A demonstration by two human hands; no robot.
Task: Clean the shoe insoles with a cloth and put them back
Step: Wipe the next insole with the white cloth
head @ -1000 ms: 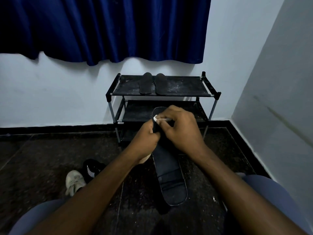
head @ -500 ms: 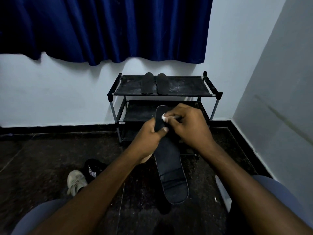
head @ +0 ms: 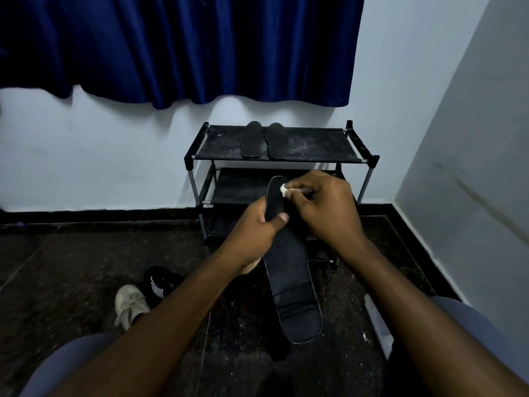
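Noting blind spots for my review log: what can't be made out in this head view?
Small white cloth wad: only a tip shows; the right hand covers the rest.
Long black insole: the left hand covers part of its edge; underside unseen.
Black-and-white shoe and pale shoe: partly behind the left forearm; insides not visible.
Black metal shoe rack: lower shelves dark, blocked by both hands.

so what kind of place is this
Likely a corner of a room in a home: a low shoe rack against the wall, a blue curtain above it, and a pale sneaker on the dark floor.
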